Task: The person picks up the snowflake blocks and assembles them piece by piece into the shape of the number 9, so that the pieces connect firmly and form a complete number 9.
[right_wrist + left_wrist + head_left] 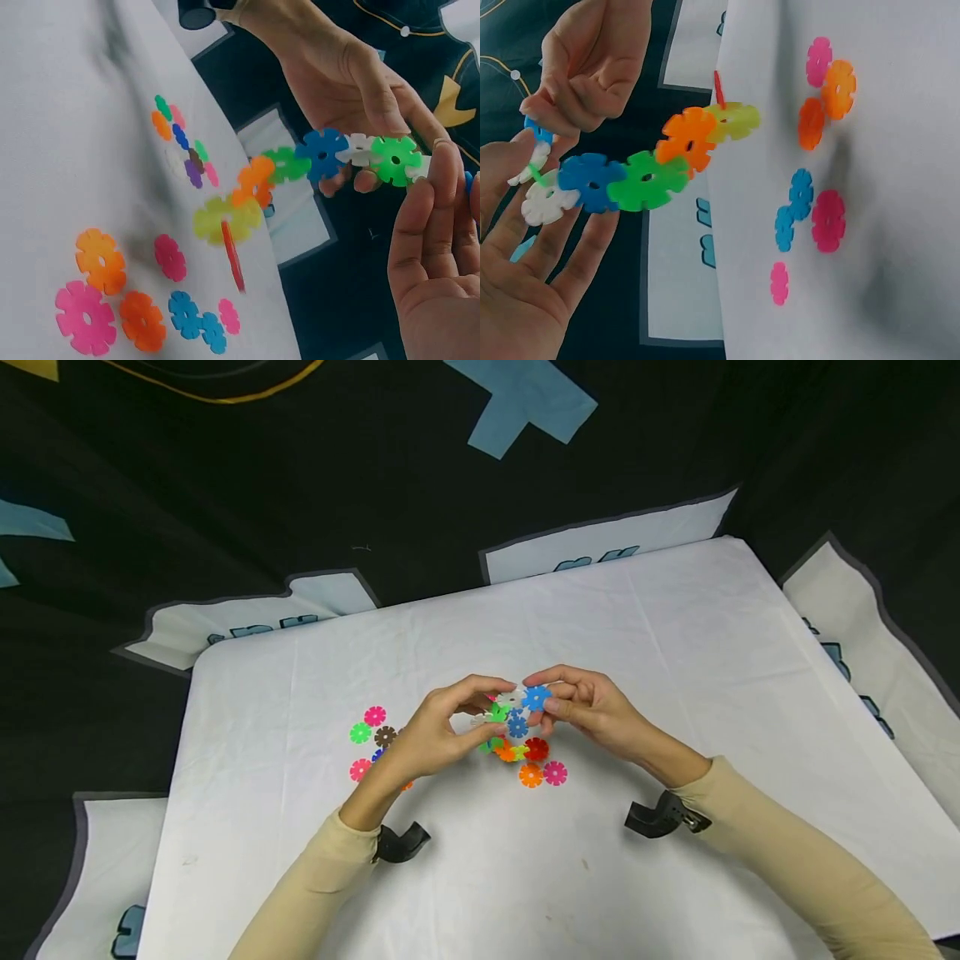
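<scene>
A chain of slotted plastic flower discs hangs between both hands, joined edge to edge. In the left wrist view it runs from a white disc through a blue disc, a green disc and an orange disc to a yellow disc with a red one edge-on. My left hand holds the chain near its white end between thumb and fingers. The right hand pinches a bright blue disc against that end; whether their slots interlock I cannot tell.
Loose discs lie on the white-covered table. One group, including a brown disc, is beside the left forearm. Below the hands lie an orange disc and a pink disc. Dark curtains stand behind the table.
</scene>
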`<state>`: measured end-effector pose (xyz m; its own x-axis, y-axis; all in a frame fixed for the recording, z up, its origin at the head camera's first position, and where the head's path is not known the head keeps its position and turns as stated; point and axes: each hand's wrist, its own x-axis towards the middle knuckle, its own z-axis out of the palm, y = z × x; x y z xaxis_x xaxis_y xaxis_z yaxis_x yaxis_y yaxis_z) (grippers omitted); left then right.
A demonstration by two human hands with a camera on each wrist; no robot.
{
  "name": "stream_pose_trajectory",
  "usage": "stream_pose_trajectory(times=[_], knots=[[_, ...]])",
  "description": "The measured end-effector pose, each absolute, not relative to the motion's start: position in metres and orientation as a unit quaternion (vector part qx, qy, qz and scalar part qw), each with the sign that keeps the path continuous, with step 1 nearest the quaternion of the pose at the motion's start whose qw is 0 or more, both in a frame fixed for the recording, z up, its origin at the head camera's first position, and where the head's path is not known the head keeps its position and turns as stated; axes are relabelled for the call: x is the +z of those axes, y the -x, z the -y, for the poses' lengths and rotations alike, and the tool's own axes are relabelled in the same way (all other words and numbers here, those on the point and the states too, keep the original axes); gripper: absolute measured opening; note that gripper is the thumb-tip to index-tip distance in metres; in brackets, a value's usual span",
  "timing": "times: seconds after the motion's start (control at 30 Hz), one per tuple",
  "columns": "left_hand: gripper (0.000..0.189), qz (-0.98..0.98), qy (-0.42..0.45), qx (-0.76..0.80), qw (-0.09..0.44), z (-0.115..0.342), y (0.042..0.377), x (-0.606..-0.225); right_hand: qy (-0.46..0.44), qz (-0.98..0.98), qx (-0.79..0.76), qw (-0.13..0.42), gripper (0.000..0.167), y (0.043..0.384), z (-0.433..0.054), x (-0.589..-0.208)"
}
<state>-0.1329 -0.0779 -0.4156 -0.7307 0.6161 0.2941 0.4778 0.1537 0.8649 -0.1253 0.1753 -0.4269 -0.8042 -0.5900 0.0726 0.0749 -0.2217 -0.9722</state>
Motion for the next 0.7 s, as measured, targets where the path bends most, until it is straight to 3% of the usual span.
stream_pose_trajectory(times=[0.2,0.43,0.6,0.7], knots=[[0.026,-0.745,-0.332,0.576,0.051,0.072,0.132,-0.419,0.217,-0.587,-0.746,0.225,0.041,0.123,-0.173,-0.428],[0.005,-0.733,-0.33,0.593,0.037,0.067,0.132,-0.42,0.194,-0.623,-0.73,0.204,0.036,0.117,-0.169,-0.429],[0.007,-0.734,-0.334,0.59,0.027,0.065,0.134,-0.42,0.179,-0.614,-0.744,0.194,0.035,0.114,-0.163,-0.43],[0.007,-0.745,-0.312,0.588,0.054,0.065,0.135,-0.418,0.192,-0.595,-0.756,0.195,0.032,0.114,-0.161,-0.433]])
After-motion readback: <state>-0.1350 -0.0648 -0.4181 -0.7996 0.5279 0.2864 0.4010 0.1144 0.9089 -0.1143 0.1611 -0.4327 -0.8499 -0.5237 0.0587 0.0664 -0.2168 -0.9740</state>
